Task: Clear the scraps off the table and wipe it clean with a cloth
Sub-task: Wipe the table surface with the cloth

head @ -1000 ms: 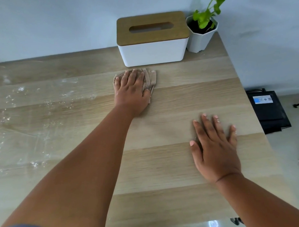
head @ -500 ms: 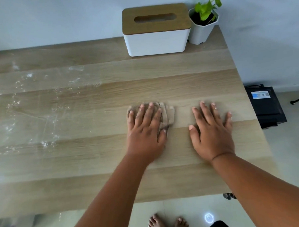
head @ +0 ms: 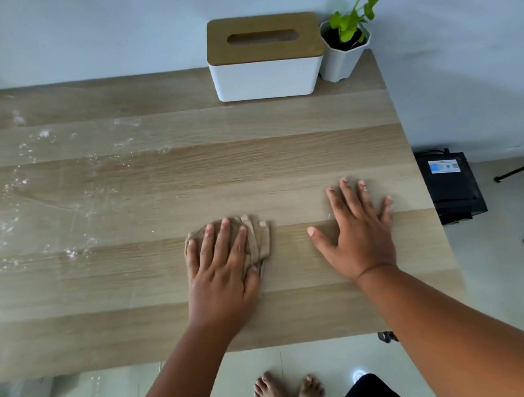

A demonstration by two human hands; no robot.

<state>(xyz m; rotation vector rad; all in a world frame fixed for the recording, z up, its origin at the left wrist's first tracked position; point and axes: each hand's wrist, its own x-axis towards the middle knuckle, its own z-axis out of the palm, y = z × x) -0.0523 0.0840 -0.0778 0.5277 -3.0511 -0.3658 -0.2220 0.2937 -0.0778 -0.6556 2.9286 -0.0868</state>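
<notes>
My left hand (head: 220, 266) lies flat with straight fingers on a folded beige cloth (head: 261, 239), pressing it onto the wooden table (head: 283, 155) near the front middle. Most of the cloth is hidden under the palm; its folded edges stick out to the right. My right hand (head: 358, 233) rests flat, fingers spread, on the bare tabletop to the right of the cloth, a short gap away. White powdery smears and crumbs (head: 68, 188) cover the left part of the table.
A white tissue box with a wooden lid (head: 265, 55) stands at the back against the wall, with a small white pot holding a green plant (head: 346, 49) beside it. A black device (head: 451, 185) sits on the floor right of the table. My bare feet (head: 288, 390) show below the front edge.
My left hand has drawn the cloth from just in front of the tissue box toward the table's front edge. My right hand has stayed flat on the table's right side.
</notes>
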